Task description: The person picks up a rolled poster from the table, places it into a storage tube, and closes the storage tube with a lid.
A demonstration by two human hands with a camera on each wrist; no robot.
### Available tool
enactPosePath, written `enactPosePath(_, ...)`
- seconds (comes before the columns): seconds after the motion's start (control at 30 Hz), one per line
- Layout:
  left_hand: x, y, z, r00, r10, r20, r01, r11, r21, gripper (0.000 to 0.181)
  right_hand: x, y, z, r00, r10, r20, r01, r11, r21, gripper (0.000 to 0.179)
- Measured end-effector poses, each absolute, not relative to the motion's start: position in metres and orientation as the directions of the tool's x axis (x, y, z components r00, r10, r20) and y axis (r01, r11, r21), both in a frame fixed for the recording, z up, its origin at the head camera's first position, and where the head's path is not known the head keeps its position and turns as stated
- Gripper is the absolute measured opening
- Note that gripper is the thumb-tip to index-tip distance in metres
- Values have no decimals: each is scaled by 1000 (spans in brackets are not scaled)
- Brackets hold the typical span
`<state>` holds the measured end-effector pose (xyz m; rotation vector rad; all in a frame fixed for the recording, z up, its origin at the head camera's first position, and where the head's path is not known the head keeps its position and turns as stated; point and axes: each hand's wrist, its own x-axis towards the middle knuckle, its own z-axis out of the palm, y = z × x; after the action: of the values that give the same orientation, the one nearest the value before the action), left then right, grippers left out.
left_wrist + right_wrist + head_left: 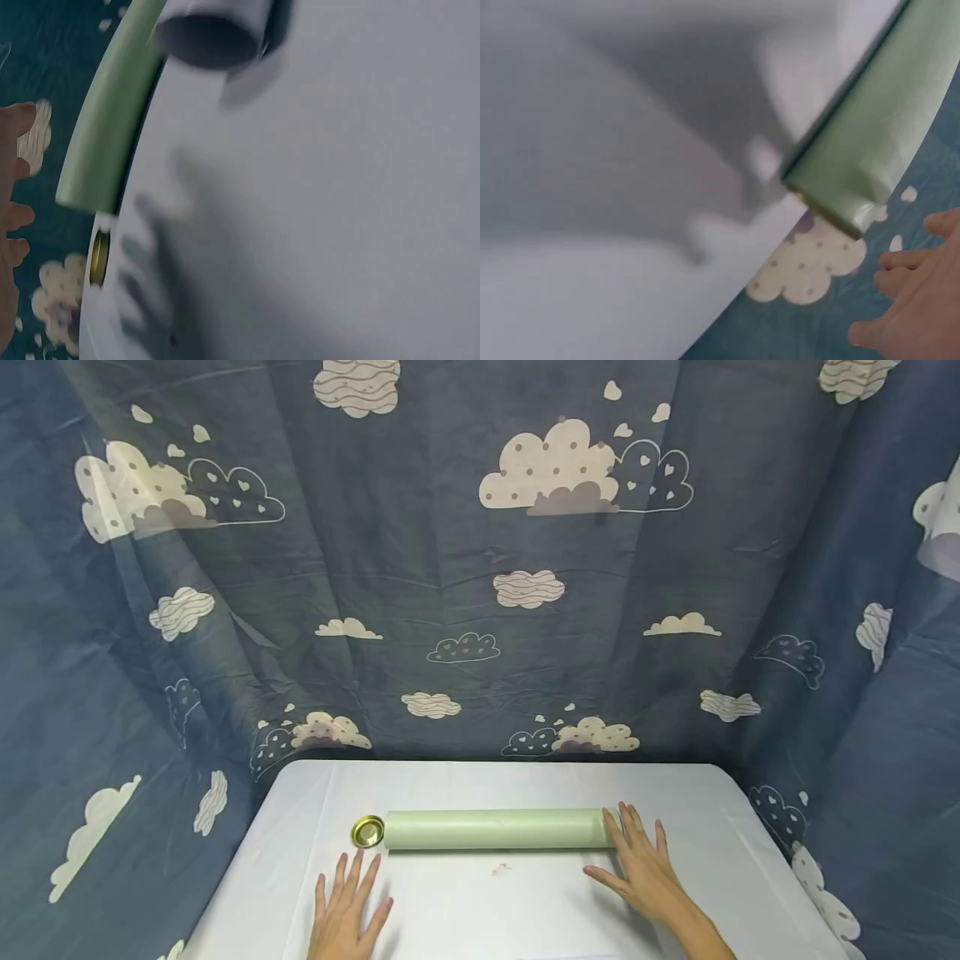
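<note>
So the blue curtain (442,543) at 12 o'clock hangs right behind the white table (487,785), and that table looks rimless: one careless knock and the green tube (498,830) lying across it could roll away backward. Neither hand grips it. A pale tube (240,15), somewhere around 6, might block dragging it closer. The right hand (641,868) is spread at the green tube's 4; can't tell if it touches. The left hand (343,914) is spread at 7, pinching nothing. The gold lid (367,832) sits just beside the 9 o'clock end, so a leftward slide would probably shove it.
</note>
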<state>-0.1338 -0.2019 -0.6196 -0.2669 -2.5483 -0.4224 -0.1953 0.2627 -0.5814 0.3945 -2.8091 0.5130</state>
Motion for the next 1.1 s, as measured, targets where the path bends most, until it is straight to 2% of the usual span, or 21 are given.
enactPosePath(0.17, -131, -168, -622, -727, 245, 642, 370, 927, 66, 60, -207, 251, -576, -911, -245, 331, -344, 894, -286, 98)
enactPosePath(0.3, -126, -145, -622, -658, 339, 672, 401, 913, -68, 67, -216, 242, -573, -894, -281, 348, -387, 876, -288, 97)
enactPosePath(0.4, -121, -129, -622, -634, 413, 654, 414, 895, -163, 75, -222, 235, -572, -883, -304, 358, -411, 869, -276, 97)
enactPosePath(0.53, -116, -114, -624, -619, 504, 603, 429, 859, -277, 94, -228, 226, -570, -876, -319, 361, -423, 868, -259, 97)
enactPosePath(0.63, -112, -105, -629, -611, 552, 567, 438, 833, -339, 95, -234, 221, -569, -873, -334, 355, -432, 868, -245, 98)
enactPosePath(0.83, -108, -84, -649, -586, 611, 532, 481, 791, -378, 81, -247, 210, -572, -868, -375, 325, -454, 865, -213, 99)
enactPosePath(0.97, -110, -68, -666, -524, 621, 583, 494, 779, -386, 79, -255, 201, -576, -860, -400, 316, -473, 858, -202, 100)
enactPosePath(1.03, -112, -62, -673, -480, 630, 611, 511, 766, -389, 72, -259, 198, -579, -859, -409, 307, -478, 855, -198, 101)
enactPosePath(1.1, -111, -57, -679, -468, 642, 608, 527, 754, -392, 64, -263, 195, -582, -859, -415, 300, -481, 855, -195, 101)
